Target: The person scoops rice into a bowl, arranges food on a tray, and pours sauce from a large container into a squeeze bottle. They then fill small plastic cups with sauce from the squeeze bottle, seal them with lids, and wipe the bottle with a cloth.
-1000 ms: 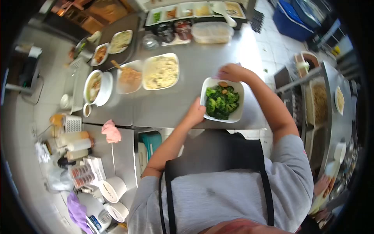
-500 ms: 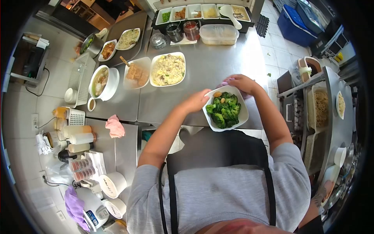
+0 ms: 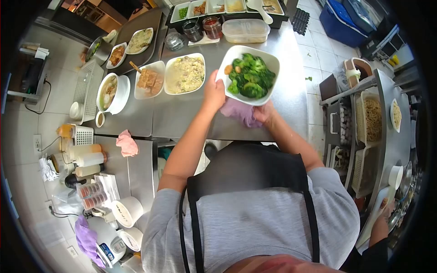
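A white square bowl filled with broccoli and a few orange-brown pieces is held up over the steel counter. My left hand grips its left side, thumb on the outer wall. Close under the bowl's near edge, my right hand is closed on a bunched purple cloth. Part of the right fingers is hidden by the cloth and bowl. Left of the bowl stand a square bowl of fried rice and a container of brown slabs with a wooden-handled tool in it.
A lidded plastic container, dark jars and a topping rack line the back. A soup bowl sits at left, near a pink cloth. Another person's hand shows at lower right, beside a steel shelf.
The bowl of broccoli has moved up and away from my body, toward the back of the counter. My right hand has shifted from its far right side to beneath its near edge with the purple cloth.
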The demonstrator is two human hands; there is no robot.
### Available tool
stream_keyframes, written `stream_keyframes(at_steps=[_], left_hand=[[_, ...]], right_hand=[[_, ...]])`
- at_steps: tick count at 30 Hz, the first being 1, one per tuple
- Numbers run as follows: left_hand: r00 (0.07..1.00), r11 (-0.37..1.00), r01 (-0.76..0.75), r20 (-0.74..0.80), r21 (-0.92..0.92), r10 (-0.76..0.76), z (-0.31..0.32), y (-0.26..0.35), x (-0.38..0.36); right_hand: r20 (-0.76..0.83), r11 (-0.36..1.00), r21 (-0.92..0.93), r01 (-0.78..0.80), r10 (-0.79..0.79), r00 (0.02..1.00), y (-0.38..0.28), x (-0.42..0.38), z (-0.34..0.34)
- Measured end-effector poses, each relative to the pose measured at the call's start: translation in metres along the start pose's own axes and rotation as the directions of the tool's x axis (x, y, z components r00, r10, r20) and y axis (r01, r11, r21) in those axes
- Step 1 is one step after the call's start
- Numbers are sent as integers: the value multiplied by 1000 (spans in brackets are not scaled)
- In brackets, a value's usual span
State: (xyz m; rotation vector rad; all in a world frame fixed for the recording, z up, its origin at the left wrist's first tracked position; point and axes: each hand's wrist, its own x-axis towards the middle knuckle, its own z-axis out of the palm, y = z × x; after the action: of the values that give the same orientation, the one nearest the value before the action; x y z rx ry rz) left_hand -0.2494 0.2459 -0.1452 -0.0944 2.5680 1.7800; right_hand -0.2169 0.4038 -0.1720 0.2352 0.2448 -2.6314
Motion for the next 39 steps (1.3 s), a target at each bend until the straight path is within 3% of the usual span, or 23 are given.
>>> stream_keyframes(at_steps=[2,5,9,10,11,13,15,17,19,20,24,26,27,28,31,32,35,36,37,39], left_hand=[[985,984,-122,-105,129,135,2,-13,9],[955,954,-186,-186,233,232,3,-23,8],[993,968,-48,-90,246,72,-4,1,-19],[1000,981,17,-24,193,-13,-8,15,-29],[994,986,88,44,145,-96,-12,34,-40],[972,982,182,143,58,-189,-14,40,-52],[958,977,213,200,-27,-203,-11,35,-58],[974,984,162,170,-69,-149,-11,32,-62],[988,993,114,112,-28,-110,-18,30,-62],[992,995,96,84,0,-95,-22,30,-62],[995,988,101,-16,115,-100,-37,13,-57],[994,985,107,-42,137,-102,-37,5,-55],[994,985,110,-32,135,-107,-36,4,-55],[994,985,113,-23,133,-111,-36,5,-54],[992,982,123,10,140,-126,-37,4,-53],[991,982,126,21,144,-130,-37,4,-51],[983,994,51,172,97,-67,-40,7,-52],[980,992,-118,169,53,108,-39,0,-55],[970,996,-8,241,84,-13,-39,-6,-59],[970,999,-42,238,-5,42,-44,-13,-72]], right_hand=[[-143,1000,1,4,-4,990,2,-10,2],[-330,963,-171,210,-257,908,-11,-26,14],[-262,830,-413,375,-503,823,-32,-21,18],[-271,842,-417,343,-475,837,-42,-20,19],[-176,813,-431,390,-500,848,-52,-14,13],[-21,932,-324,161,-177,984,-70,-8,16],[170,962,-269,-39,87,981,-66,10,6],[145,950,-294,-106,153,978,-60,16,-7],[-86,923,-383,-44,12,996,-59,14,-21],[-176,780,-626,11,-155,972,-67,13,-28],[-185,502,-865,13,-344,920,-83,-22,36],[-14,-60,-997,-42,-406,914,-71,-19,33],[79,-347,-935,-71,-400,913,-64,-18,35],[200,-477,-879,-22,-410,890,-57,-21,37],[273,-532,-846,-32,-484,831,-53,-14,44],[349,-589,-807,26,-442,827,-59,-5,33],[95,-239,-971,31,-261,961,-67,16,32],[-5,-56,-998,-18,-217,976,-62,22,41],[-95,10,-995,-95,-154,983,-59,22,53],[-122,289,-952,-99,-65,990,-62,37,45]])
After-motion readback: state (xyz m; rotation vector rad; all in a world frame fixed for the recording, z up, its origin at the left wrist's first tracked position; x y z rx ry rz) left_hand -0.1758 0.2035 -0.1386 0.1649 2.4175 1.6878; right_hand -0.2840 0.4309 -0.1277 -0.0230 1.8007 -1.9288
